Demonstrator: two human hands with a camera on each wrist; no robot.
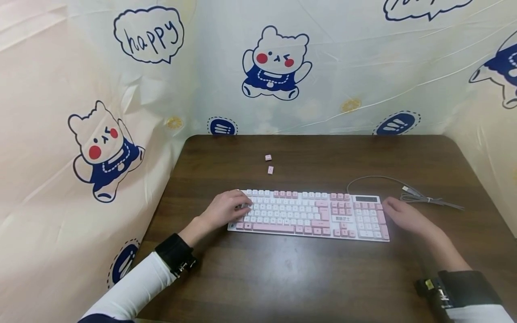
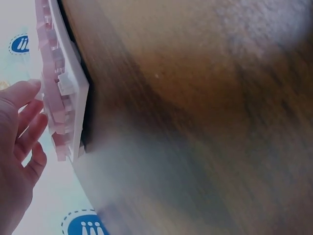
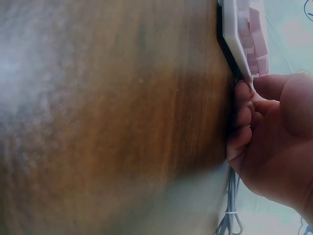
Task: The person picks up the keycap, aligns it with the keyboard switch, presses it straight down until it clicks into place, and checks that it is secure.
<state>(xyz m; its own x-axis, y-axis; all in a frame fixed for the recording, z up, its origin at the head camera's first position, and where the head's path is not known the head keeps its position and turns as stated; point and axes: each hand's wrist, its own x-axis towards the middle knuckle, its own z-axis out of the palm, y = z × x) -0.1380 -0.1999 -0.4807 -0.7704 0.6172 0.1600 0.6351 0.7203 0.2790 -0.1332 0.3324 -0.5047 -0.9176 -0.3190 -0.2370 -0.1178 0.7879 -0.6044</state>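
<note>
A pink and white keyboard lies on the brown table. Over its left end is my left hand, fingers loosely bent above the keys. The left wrist view has that hand beside the pink keys; whether the fingertips touch them is hard to tell. At the opposite end my right hand holds the keyboard's right edge. Seen in the right wrist view, the right hand's thumb lies at the top of the corner and its fingers curl below. Two loose pink keycaps lie behind the keyboard.
A bundled grey USB cable lies behind my right hand, one strand looping toward the keyboard's back. The wooden table meets a pale printed cloth at its back and sides.
</note>
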